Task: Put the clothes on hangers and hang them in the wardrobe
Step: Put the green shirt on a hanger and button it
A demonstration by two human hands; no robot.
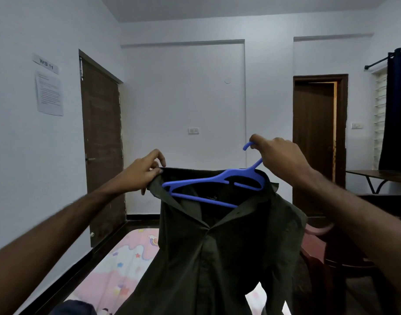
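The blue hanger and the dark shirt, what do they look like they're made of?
Blue hanger: likely moulded plastic, going by its uniform colour, smooth matte surface and flat one-piece arms. Dark shirt: a thin woven fabric, possibly cotton, that hangs limp with soft folds and no shine.

the room is dim and evenly lit, with a cool bluish cast over the white walls (pixel 183 92) and no hard shadows. the warmest light is a thin orange strip at the far right doorway (pixel 335 123), and some pale daylight comes through the louvred window (pixel 380 114) beside the dark curtain (pixel 397 110). the dark green shirt (pixel 217 246) reads nearly black, its folds hard to make out (only the blue hanger (pixel 214 185) stands out clearly). the near forearms are softly blurred towards the lower corners. wide-angle distortion bends the left door (pixel 101 144) and the wall edges. the printed sheet (pixel 50 93) is too soft to read.
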